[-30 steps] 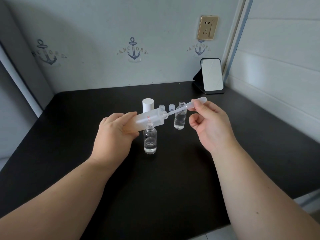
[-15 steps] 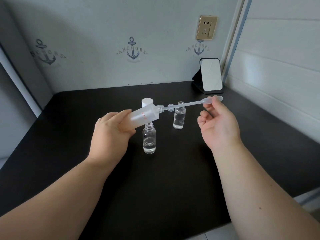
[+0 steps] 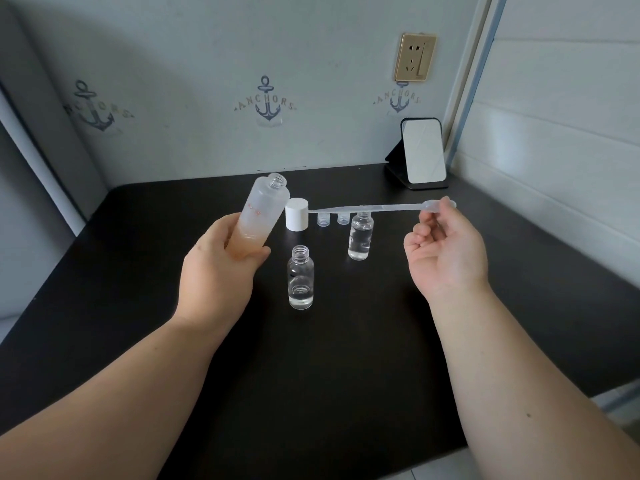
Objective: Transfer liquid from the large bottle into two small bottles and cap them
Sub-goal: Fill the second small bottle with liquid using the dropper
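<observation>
Between the two hands, on the black table [image 3: 346, 375], stand two small clear glass bottles, both uncapped with threaded necks showing. The nearer small bottle [image 3: 300, 282] sits just below and to the right of the left hand's fingertips and holds a shallow layer of clear liquid at its base. The farther small bottle [image 3: 361, 237], off to the left of the right hand's curled fingers, is filled roughly two-thirds with clear liquid.

The large bottle [image 3: 262, 216] is a frosted, translucent cylinder with faint red print on its side; its mouth is open and it tilts slightly, neck up and away from the person. How much liquid it holds cannot be told through the frosting.

The left hand [image 3: 221, 271] wraps its fingers and thumb round the lower half of the large bottle, lifting it clear of the table. The right hand [image 3: 446, 251] pinches the bulb of a clear plastic pipette [image 3: 374, 208] between thumb and forefinger, the other fingers loosely curled; the pipette lies nearly level (its tip reaching toward the white cap [image 3: 297, 214]). Two small clear caps [image 3: 333, 218] stand just beyond the fingertips' reach, beside the white cap.
</observation>
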### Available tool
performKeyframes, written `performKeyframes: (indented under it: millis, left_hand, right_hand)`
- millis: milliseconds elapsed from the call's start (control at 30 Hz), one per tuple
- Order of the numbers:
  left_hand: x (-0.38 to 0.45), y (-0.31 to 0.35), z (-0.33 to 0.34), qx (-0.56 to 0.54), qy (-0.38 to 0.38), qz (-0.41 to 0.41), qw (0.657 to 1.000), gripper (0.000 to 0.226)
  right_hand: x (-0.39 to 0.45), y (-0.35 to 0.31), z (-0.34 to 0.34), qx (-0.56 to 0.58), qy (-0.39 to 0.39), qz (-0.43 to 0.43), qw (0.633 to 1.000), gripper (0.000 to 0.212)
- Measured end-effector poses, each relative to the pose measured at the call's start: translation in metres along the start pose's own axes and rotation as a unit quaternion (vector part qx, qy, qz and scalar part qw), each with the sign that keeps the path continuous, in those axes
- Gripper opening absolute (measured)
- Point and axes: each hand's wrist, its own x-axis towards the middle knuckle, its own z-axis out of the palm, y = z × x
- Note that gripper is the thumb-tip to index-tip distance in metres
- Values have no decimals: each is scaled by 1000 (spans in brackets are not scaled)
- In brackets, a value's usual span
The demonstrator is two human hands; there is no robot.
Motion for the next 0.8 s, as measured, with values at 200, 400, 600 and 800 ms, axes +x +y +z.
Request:
performKeyframes:
  millis: [200,400,600,800]
  left_hand:
    - [2,-2,4,-15,-7,-34,999,45]
    - [2,-3,5,-28,-8,-37,999,42]
    - [5,-5,6,-29,-11,-49,998,48]
    - [5,-3,6,-30,-24,-52,998,56]
  right_hand:
    - [1,2,1,-20,-28,-7,999,32]
    - [3,2,-1,-35,-23,-6,999,25]
    - [2,2,0,-53,-11,-1,999,23]
    - [1,1,2,-53,-7,1,999,28]
